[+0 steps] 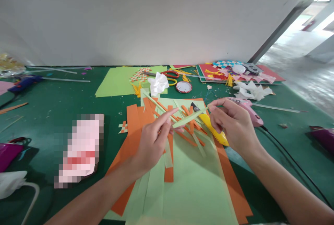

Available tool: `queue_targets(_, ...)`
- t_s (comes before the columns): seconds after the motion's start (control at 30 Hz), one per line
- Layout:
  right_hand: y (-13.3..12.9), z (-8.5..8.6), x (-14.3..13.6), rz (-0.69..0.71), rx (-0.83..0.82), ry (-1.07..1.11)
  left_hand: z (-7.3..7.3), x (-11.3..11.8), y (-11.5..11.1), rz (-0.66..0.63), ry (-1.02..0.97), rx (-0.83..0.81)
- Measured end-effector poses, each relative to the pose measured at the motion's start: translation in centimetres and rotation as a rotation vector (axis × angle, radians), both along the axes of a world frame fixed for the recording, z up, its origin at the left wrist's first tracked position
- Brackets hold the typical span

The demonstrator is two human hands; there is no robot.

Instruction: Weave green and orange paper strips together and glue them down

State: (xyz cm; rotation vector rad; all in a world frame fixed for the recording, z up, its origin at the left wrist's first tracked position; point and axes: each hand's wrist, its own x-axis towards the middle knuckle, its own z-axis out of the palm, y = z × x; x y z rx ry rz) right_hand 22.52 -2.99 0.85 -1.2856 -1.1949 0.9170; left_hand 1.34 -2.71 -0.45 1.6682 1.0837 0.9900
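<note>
My right hand point(231, 122) pinches the far end of a narrow light green paper strip point(191, 117) between thumb and index finger. The strip slants down to the left, its other end by the fingers of my left hand point(156, 136). My left index finger is stretched out and the thumb stands apart from it; whether the lower fingers touch the strip I cannot tell. Beneath both hands lies a loose pile of orange strips point(168, 174) and green strips on light green sheets point(195, 183). A yellow cutter point(214, 130) is beside my right hand, partly hidden.
A pink glue gun point(252, 111) with a black cord is behind my right hand. Scissors point(172, 82), crumpled tissue point(158, 83), a round tin point(183, 86) and woven paper pieces point(141, 74) lie farther back. A blurred phone-like object point(82, 145) is at left. A wall point(135, 19) bounds the table.
</note>
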Motion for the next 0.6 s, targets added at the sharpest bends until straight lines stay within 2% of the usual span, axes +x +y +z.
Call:
queue_targets(0.23, 0.08, -0.15, 0.02, 0.003, 0.000, 0.008, 0.00, -0.04, 0.05, 0.009, 0.017, -0.024)
queue_targets(0.4, 0.00, -0.16, -0.02, 0.003, -0.018, -0.016, 0.12, -0.05, 0.05, -0.031, -0.089, -0.005)
queue_targets(0.6, -0.11, -0.19, -0.03, 0.011, -0.021, -0.016, -0.29, 0.06, 0.12, -0.012, -0.022, 0.033)
